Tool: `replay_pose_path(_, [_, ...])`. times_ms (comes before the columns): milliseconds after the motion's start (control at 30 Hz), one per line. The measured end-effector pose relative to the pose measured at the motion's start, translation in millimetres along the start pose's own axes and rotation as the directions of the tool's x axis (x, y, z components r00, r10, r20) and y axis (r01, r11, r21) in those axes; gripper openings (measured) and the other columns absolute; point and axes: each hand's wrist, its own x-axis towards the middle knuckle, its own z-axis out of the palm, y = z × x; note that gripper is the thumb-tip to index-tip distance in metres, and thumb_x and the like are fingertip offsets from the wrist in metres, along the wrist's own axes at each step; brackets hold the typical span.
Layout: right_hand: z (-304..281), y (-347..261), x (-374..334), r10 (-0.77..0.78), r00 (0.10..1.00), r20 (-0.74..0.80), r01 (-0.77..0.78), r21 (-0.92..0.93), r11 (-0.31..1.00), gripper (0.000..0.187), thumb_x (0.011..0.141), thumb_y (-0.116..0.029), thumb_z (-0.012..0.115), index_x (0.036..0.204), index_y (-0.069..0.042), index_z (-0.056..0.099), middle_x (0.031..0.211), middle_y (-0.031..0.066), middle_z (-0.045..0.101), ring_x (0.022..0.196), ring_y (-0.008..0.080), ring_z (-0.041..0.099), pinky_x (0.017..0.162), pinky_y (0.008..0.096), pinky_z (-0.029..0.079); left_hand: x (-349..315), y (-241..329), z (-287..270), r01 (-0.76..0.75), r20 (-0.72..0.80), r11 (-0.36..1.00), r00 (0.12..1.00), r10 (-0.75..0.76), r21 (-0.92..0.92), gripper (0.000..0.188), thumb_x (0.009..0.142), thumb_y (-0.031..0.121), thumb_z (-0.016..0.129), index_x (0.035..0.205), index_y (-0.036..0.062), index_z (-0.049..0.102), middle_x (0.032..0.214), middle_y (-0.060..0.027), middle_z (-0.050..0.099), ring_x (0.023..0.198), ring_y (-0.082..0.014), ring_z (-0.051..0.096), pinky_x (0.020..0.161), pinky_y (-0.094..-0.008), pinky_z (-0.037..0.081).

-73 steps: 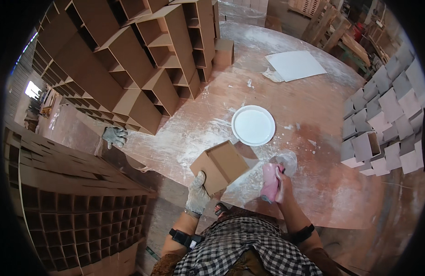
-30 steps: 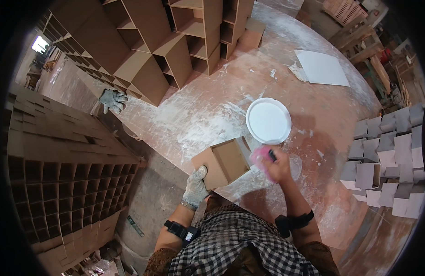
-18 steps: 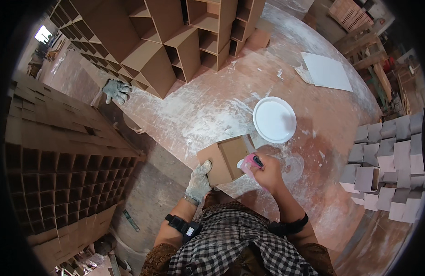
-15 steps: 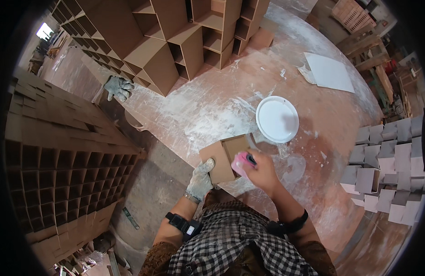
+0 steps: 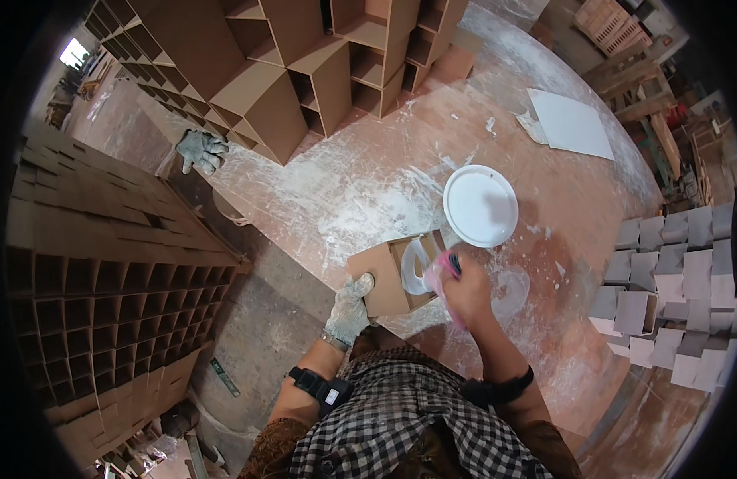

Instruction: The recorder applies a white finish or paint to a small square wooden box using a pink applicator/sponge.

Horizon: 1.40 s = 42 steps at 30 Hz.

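Note:
My left hand (image 5: 350,307), in a pale, stained work glove, holds the left side of a small brown cardboard box (image 5: 379,278), its thumb on top. The box is tilted near the table's front edge. A whitish loop-shaped patch (image 5: 416,265) shows on its recessed right part. My bare right hand (image 5: 469,294) is closed round a pink tool (image 5: 438,279) with a dark part, blurred by motion; its exact kind cannot be made out. The tool is at the box's right edge. Just beyond my right hand lies a shallow, round white dish (image 5: 480,209).
Brown cardboard boxes (image 5: 280,104) stand stacked on the white-smeared table (image 5: 368,199), with a grey glove (image 5: 201,150) beside them. At left is another box stack (image 5: 129,295). Grey-white boxes (image 5: 671,279) are stacked at right. A white sheet (image 5: 572,124) lies at far right.
My right hand and the pink tool have moved right, from over the box to its right edge. The whitish loop on the box now shows. My left hand keeps its hold.

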Motion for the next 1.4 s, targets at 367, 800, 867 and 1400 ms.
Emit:
replay_pose_path(367, [16, -13, 2, -0.267, 0.963, 0.028, 0.238, 0.369, 0.899, 0.025, 0.074, -0.012, 0.062, 0.095, 0.001, 0.061, 0.076, 0.0205, 0.061, 0.069, 0.0335, 0.061, 0.062, 0.0377, 0.047, 1, -9, -9, -0.039, -0.019, 0.999, 0.999, 0.039, -0.008, 0.045, 0.083, 0.015, 0.062, 0.123, 0.0044, 0.045, 0.111, -0.0101, 0.055, 0.100, -0.0248, 0.058, 0.084, -0.0424, 0.052])
replay_pose_path(800, [32, -35, 36, -0.049, 0.991, -0.124, 0.064, 0.125, 0.990, 0.024, 0.074, -0.017, 0.064, 0.091, 0.000, 0.062, 0.082, 0.0204, 0.062, 0.077, 0.0373, 0.059, 0.068, 0.0411, 0.046, -4, -7, -5, -0.021, -0.025, 0.999, 0.999, 0.020, -0.040, 0.046, 0.083, 0.016, 0.063, 0.124, 0.0044, 0.046, 0.115, -0.0103, 0.055, 0.104, -0.0251, 0.056, 0.087, -0.0426, 0.050])
replay_pose_path(867, [29, -41, 28, -0.083, 0.995, -0.063, 0.098, 0.302, 0.948, 0.020, 0.073, -0.012, 0.065, 0.089, 0.001, 0.062, 0.076, 0.0164, 0.062, 0.071, 0.0306, 0.060, 0.067, 0.0368, 0.046, -1, -9, -4, -0.052, 0.004, 0.999, 0.999, 0.052, -0.011, 0.045, 0.083, 0.016, 0.063, 0.123, 0.0041, 0.046, 0.114, -0.0102, 0.055, 0.103, -0.0250, 0.056, 0.087, -0.0421, 0.050])
replay_pose_path(1400, [17, -5, 30, -0.356, 0.934, 0.033, 0.342, 0.209, 0.916, 0.027, 0.073, -0.007, 0.065, 0.099, 0.000, 0.061, 0.086, 0.0159, 0.063, 0.077, 0.0271, 0.060, 0.070, 0.0332, 0.047, 2, -7, -20, -0.045, -0.071, 0.999, 0.996, 0.046, 0.008, 0.045, 0.080, 0.015, 0.065, 0.120, 0.0018, 0.049, 0.109, -0.0091, 0.058, 0.098, -0.0236, 0.059, 0.085, -0.0394, 0.050])
